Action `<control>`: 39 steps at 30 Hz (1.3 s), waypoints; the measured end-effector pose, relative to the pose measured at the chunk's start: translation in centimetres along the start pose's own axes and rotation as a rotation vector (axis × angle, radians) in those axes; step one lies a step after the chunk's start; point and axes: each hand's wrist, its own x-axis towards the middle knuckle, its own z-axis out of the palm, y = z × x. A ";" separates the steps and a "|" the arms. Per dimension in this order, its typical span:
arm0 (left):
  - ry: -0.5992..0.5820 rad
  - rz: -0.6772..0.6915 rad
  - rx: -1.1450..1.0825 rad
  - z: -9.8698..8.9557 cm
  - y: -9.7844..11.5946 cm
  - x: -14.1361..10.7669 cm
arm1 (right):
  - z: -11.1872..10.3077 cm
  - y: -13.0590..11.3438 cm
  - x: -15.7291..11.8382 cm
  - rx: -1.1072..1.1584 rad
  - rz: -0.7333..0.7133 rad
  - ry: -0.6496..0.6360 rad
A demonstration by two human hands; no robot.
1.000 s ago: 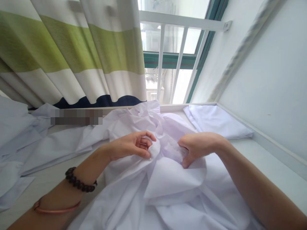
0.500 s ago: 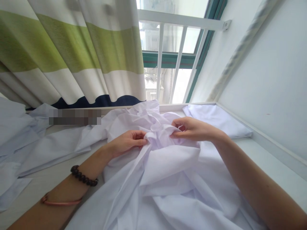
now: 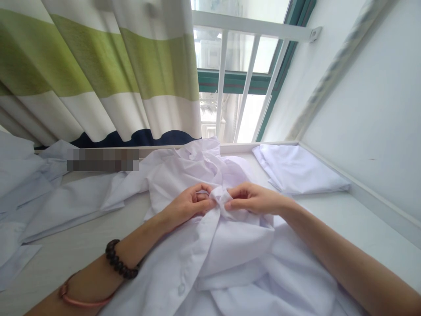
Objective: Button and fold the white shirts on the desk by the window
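Observation:
A white buttoned shirt (image 3: 184,259) lies spread and rumpled in front of me, its collar toward the window. My left hand (image 3: 194,199) is closed, pinching the edge of the shirt's front placket between thumb and fingers. Close beside it, my right hand (image 3: 251,197) pinches the other front edge of the shirt. The two hands nearly meet at the middle of the shirt front. One button (image 3: 181,288) shows lower down on the placket. Whether a button lies between my fingertips is hidden by the fingers and folds.
A folded white garment (image 3: 301,169) rests at the right by the wall. More white clothes (image 3: 26,175) are heaped at the left on the pale surface (image 3: 82,245). Behind stand a green-and-cream curtain (image 3: 98,57) and a white railing (image 3: 250,26) before the window.
My right hand has moved down and left, and my left hand slightly right, bringing them close together. The shirt's front edges are drawn together, and a button on the lower placket now shows.

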 end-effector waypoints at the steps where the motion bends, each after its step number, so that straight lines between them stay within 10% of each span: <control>1: 0.038 0.032 -0.001 0.1 -0.4 -0.1 | 0.5 1.1 0.5 0.055 -0.028 0.064; 13: 0.104 0.117 0.357 0.9 -1.2 -1.5 | 2.4 4.0 2.0 0.363 -0.130 0.418; 39: 0.104 0.094 0.065 0.6 -1.4 -1.4 | 2.4 3.6 1.2 0.175 -0.146 0.076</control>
